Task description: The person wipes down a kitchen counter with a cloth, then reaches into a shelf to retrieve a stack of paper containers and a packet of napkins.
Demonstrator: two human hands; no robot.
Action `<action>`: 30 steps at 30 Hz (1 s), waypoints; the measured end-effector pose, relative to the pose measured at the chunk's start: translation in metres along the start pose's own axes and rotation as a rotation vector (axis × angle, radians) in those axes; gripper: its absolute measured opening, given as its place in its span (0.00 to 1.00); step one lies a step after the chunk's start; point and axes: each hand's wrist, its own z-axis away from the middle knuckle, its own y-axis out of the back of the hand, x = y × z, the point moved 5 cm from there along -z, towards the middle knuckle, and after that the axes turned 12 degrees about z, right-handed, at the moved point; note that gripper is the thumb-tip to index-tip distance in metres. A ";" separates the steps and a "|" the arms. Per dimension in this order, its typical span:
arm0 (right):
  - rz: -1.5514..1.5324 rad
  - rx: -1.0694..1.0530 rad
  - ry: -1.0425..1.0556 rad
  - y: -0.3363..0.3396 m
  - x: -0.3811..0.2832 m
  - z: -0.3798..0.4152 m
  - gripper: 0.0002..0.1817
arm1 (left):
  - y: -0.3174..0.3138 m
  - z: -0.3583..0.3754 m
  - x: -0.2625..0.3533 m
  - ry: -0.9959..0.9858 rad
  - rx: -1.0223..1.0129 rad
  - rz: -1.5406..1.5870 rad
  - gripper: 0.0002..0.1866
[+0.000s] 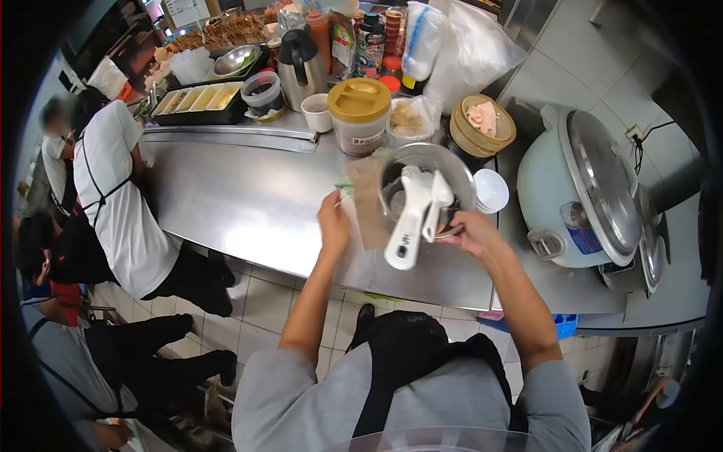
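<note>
My right hand (471,235) is closed at the near right side of a round metal pot (463,169), gripping its rim or something dark beside it. Inside the pot rest a large white scoop (410,218) and a smaller white scoop (439,202), their handles pointing towards me. My left hand (334,222) has its fingers pinched together at the edge of a thin, pale, see-through sheet (358,252) on the steel counter (233,196). Between the hand and the pot lies a brown paper or cloth (369,203). A bit of green shows just above my left fingertips.
Behind the pot stand a yellow-lidded tub (359,120), a thermos jug (301,68) and a bamboo steamer (482,128). White bowls (491,190) sit right of the pot, near a large rice cooker (557,181). People in aprons, one in a white shirt (109,166), are at the left.
</note>
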 end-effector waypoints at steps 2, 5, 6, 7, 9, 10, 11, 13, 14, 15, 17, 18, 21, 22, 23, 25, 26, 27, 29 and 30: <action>-0.011 0.053 0.034 0.013 -0.007 0.035 0.16 | -0.039 -0.010 0.017 -0.134 -0.118 -0.003 0.20; -0.035 0.120 0.089 0.040 -0.001 0.078 0.17 | -0.099 -0.004 0.013 -0.382 -0.285 -0.277 0.19; -0.043 0.126 0.088 0.053 0.009 0.085 0.17 | -0.110 0.004 0.014 -0.354 -0.367 -0.477 0.21; -0.098 0.147 0.075 0.069 0.021 0.092 0.17 | -0.117 0.010 0.013 -0.324 -0.448 -0.678 0.23; -0.169 0.171 0.064 0.088 0.038 0.107 0.18 | -0.117 0.004 0.006 -0.251 -0.482 -0.651 0.21; -0.137 0.219 0.076 0.094 0.045 0.118 0.18 | -0.110 0.000 -0.002 -0.211 -0.408 -0.411 0.21; -0.106 0.265 0.087 0.100 0.051 0.128 0.18 | -0.100 -0.003 -0.011 -0.168 -0.330 -0.176 0.20; -0.162 0.261 0.095 0.112 0.067 0.141 0.18 | -0.074 -0.010 0.014 0.108 -0.286 0.286 0.20; -0.170 0.286 0.062 0.119 0.075 0.147 0.19 | -0.062 -0.012 0.026 0.389 -0.209 0.751 0.21; -0.186 0.287 0.059 0.121 0.083 0.151 0.19 | -0.047 -0.018 0.040 0.320 -0.172 0.780 0.21; -0.244 0.359 0.066 0.126 0.096 0.160 0.19 | -0.010 -0.031 0.059 0.168 -0.104 0.769 0.20; -0.229 0.384 0.043 0.131 0.103 0.164 0.19 | 0.011 -0.038 0.067 0.084 -0.072 0.730 0.20; -0.276 0.411 0.055 0.142 0.123 0.177 0.19 | 0.048 -0.053 0.085 0.072 -0.061 0.624 0.15; -0.288 0.420 0.063 0.143 0.127 0.183 0.18 | 0.052 -0.056 0.106 -0.264 -0.008 0.061 0.15; -0.296 0.432 0.060 0.146 0.132 0.189 0.18 | 0.042 -0.052 0.122 -0.586 0.046 -0.507 0.17; -0.283 0.451 0.065 0.156 0.141 0.201 0.17 | -0.007 -0.072 0.090 -0.482 -0.382 -0.351 0.23; -0.287 0.467 0.059 0.154 0.141 0.208 0.17 | -0.037 -0.078 0.064 -0.383 -0.610 -0.308 0.22; -0.325 0.515 0.071 0.149 0.137 0.217 0.16 | -0.069 -0.084 0.036 -0.437 -0.682 -0.354 0.22; -0.375 0.583 0.086 0.151 0.139 0.228 0.15 | -0.114 -0.070 -0.001 -0.501 -0.770 -0.385 0.22; -0.392 0.612 0.067 0.156 0.145 0.233 0.14 | -0.129 -0.056 -0.012 -0.531 -0.734 -0.604 0.23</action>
